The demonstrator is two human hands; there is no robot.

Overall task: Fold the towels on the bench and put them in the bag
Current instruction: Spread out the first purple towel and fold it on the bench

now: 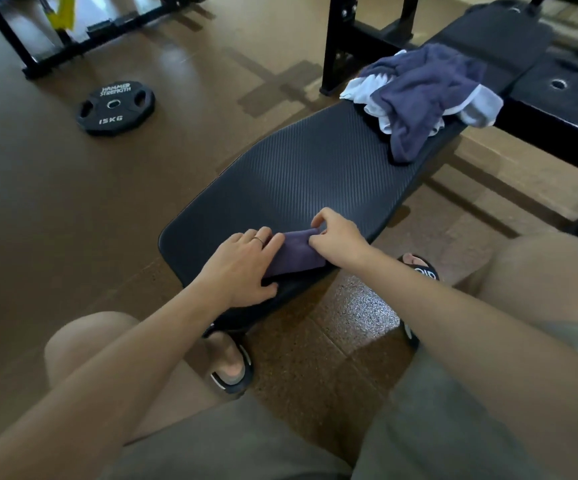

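Note:
A small dark purple towel [294, 252], folded into a narrow strip, lies at the near end of the black padded bench [301, 171]. My left hand [242, 268] rests flat on the towel's left part, fingers spread. My right hand [338, 239] pinches the towel's right end between thumb and fingers. At the bench's far end lies a loose heap of unfolded towels [426, 95], dark blue and white. No bag is in view.
A black 15 kg weight plate [116, 107] lies on the brown floor to the left. Black rack frames [343, 39] stand behind the bench, with more plates [557, 84] at the far right. My knees and sandalled feet [230, 365] flank the bench's near end.

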